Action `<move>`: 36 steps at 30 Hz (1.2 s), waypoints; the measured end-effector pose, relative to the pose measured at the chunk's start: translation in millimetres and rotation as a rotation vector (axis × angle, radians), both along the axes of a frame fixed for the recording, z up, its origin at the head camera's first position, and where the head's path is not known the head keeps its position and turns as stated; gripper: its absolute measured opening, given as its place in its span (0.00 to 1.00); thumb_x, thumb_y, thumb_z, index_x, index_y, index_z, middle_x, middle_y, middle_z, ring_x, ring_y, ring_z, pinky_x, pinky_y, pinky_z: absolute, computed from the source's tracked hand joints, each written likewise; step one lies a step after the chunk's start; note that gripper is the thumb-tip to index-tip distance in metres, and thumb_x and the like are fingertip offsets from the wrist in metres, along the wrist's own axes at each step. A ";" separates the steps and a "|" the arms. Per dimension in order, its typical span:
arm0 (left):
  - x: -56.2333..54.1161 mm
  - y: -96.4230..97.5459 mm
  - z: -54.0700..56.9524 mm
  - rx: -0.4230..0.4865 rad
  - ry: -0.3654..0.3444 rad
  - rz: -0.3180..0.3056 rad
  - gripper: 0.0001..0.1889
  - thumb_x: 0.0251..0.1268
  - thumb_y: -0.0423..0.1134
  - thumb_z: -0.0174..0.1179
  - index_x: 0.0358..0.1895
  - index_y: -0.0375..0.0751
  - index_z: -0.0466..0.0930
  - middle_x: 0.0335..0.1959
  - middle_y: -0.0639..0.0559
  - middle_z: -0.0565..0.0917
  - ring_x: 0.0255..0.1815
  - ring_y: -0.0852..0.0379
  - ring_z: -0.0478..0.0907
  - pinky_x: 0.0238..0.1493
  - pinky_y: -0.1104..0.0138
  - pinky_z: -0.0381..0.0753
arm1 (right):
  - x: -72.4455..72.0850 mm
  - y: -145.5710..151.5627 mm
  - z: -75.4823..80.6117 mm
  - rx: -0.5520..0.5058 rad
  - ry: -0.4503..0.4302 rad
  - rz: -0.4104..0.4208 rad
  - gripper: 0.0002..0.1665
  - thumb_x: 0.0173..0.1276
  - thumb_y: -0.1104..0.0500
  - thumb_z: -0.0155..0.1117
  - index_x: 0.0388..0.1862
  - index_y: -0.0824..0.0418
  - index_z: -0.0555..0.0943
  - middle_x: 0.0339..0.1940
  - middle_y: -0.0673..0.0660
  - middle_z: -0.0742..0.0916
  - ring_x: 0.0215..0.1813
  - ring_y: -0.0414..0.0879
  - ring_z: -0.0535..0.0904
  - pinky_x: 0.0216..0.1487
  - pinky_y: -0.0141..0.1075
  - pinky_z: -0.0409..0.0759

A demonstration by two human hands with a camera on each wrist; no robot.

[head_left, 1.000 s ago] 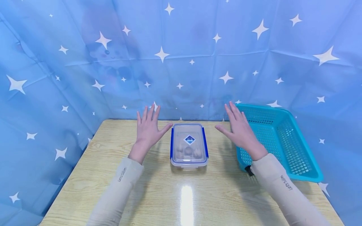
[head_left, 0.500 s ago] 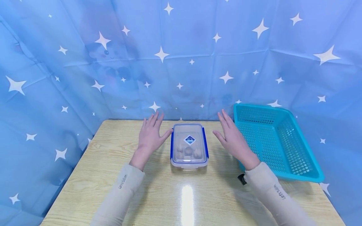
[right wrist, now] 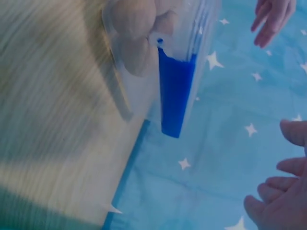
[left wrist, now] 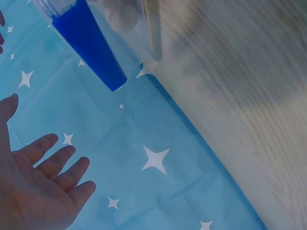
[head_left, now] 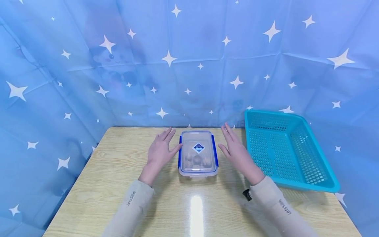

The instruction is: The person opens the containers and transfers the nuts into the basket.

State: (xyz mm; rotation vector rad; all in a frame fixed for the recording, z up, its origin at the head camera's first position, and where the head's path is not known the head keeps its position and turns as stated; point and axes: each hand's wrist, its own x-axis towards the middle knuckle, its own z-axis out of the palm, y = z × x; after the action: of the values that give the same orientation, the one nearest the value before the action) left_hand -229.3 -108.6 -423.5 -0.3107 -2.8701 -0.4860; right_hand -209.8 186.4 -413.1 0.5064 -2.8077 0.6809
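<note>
A clear food container [head_left: 197, 161] with a blue-rimmed lid and a diamond label sits on the table. Its long sides carry blue clips [left wrist: 90, 45]. Through its wall in the right wrist view I see several round brownish objects [right wrist: 132, 19], too blurred to name. My left hand [head_left: 160, 151] is at the container's left, fingers extended, thumb tip close to the edge; whether it touches is unclear in the head view. On the right side my right hand [head_left: 239, 156] hovers apart from the container, fingers extended and thumb spread. Neither hand holds anything.
A turquoise perforated basket [head_left: 325, 164] stands to the right, beyond my right forearm. The wooden table [head_left: 103, 184] ends at a blue curtain [head_left: 201, 82] with white stars. A small black object [head_left: 247, 195] sits by the right cuff.
Both hands have come lower and nearer to the container, the right one moving left away from the basket. The container and basket stay in place.
</note>
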 end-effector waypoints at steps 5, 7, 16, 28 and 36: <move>2.9 1.9 -8.6 0.027 -0.035 0.012 0.38 0.68 0.66 0.53 0.77 0.53 0.62 0.79 0.51 0.63 0.79 0.45 0.61 0.78 0.50 0.62 | 2.5 -4.3 -9.0 -0.014 -0.015 0.010 0.41 0.79 0.52 0.53 0.82 0.62 0.48 0.84 0.61 0.50 0.82 0.63 0.51 0.78 0.58 0.61; 3.8 2.7 -12.5 0.030 -0.041 0.014 0.38 0.68 0.66 0.53 0.77 0.53 0.62 0.78 0.51 0.64 0.78 0.45 0.62 0.77 0.49 0.64 | 3.4 -5.9 -12.5 -0.007 -0.016 0.014 0.41 0.79 0.53 0.53 0.82 0.63 0.49 0.84 0.62 0.50 0.82 0.63 0.52 0.78 0.58 0.61; 10.1 4.8 -25.0 0.091 -0.063 0.029 0.37 0.67 0.65 0.56 0.75 0.53 0.64 0.77 0.53 0.66 0.76 0.41 0.65 0.68 0.46 0.75 | 6.7 -9.3 -26.1 -0.005 0.008 0.024 0.39 0.77 0.57 0.56 0.79 0.68 0.55 0.83 0.66 0.55 0.80 0.64 0.56 0.76 0.58 0.64; 16.7 8.7 -36.5 0.126 -0.105 0.010 0.38 0.66 0.65 0.57 0.75 0.52 0.65 0.77 0.52 0.67 0.75 0.44 0.68 0.60 0.48 0.82 | 10.0 -11.9 -37.4 -0.038 -0.068 0.006 0.38 0.79 0.54 0.54 0.81 0.64 0.53 0.84 0.63 0.53 0.81 0.62 0.55 0.76 0.57 0.64; 18.9 8.3 -43.0 0.119 -0.153 -0.035 0.40 0.67 0.66 0.56 0.77 0.50 0.62 0.78 0.50 0.64 0.76 0.42 0.65 0.68 0.47 0.75 | 11.9 -12.4 -45.1 -0.048 -0.071 0.017 0.37 0.79 0.55 0.53 0.79 0.66 0.55 0.83 0.64 0.54 0.81 0.63 0.56 0.76 0.57 0.64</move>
State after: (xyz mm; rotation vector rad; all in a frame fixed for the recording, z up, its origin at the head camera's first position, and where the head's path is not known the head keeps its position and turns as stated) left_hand -210.4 -100.3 -466.6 -0.3163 -2.9702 -0.7137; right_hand -197.9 174.0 -458.2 0.5076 -2.8479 0.7823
